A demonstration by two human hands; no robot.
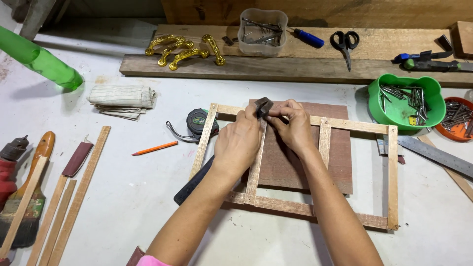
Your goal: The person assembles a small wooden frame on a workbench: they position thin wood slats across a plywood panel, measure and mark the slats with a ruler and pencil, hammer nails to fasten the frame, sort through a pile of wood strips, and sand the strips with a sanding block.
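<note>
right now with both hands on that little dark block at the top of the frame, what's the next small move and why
Probably press the dark block down square on the joint. Both the left hand and right hand pinch it where the inner slat meets the top rail of the wooden frame, so steadying it there seems the natural step.

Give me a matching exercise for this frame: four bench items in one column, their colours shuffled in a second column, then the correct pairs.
Things:
1. scissors
2. pencil
3. bowl of nails
4. drawer handles

Colours:
A. gold
B. green
C. black
D. orange

Pairs: 1-C, 2-D, 3-B, 4-A
</note>
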